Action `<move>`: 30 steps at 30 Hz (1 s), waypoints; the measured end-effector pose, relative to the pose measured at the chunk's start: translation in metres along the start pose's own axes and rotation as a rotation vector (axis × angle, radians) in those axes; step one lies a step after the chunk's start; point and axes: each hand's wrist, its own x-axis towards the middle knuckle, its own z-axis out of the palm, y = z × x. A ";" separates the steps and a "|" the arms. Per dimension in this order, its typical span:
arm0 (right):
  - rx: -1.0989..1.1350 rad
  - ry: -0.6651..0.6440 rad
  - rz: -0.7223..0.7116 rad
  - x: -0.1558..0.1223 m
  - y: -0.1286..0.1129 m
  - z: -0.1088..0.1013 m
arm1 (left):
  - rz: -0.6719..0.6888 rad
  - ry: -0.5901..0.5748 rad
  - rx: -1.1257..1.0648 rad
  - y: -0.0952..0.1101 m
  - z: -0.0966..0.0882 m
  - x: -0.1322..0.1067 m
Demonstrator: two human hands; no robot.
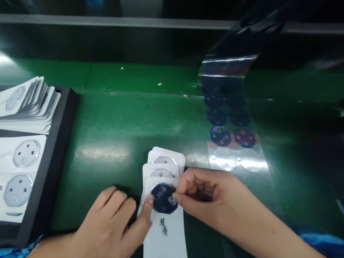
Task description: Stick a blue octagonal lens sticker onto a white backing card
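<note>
At the left edge of the frame, a black tray (60, 143) holds white cards: a fanned stack (29, 104) in the upper left and single cards with clear octagonal discs (26, 153) below it. None of these discs carries a dark film.

At lower centre, on the green surface (120, 118), a small pile of white cards (163, 179) lies overlapped. The top card (166, 229) bears printed characters, and its octagonal disc is covered by a dark blue sticker (163, 198). The two cards beneath show bare discs at their upper edges. Judged from this, one card is being fitted and at least two in the pile remain, besides the tray stock.

The left hand (113, 222) rests on the surface at the card's left edge, fingers curled, and its thumb tip presses the sticker's left rim. The right hand (206, 197) is bunched, with thumb and forefinger closed in a pinch at the sticker's right rim. The sticker therefore lies between the two hands, touched by both.

To the right, a clear film strip (231, 122) curls up from the surface. It carries two columns of dark stickers. Its nearest positions appear empty.
</note>
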 end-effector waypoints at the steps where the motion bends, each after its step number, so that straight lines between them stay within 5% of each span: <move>1: -0.030 0.023 -0.026 -0.001 0.000 0.001 | -0.002 0.000 0.001 0.000 0.000 0.000; 12: -0.359 0.127 -0.259 -0.004 -0.007 0.004 | 0.019 -0.003 -0.029 0.000 -0.006 0.008; 20: -0.964 0.247 -0.924 -0.009 0.005 0.010 | 0.018 -0.006 0.001 0.001 -0.005 0.006; 30: -1.195 0.513 -1.072 -0.002 0.001 0.009 | 0.028 0.005 0.039 0.001 -0.002 0.002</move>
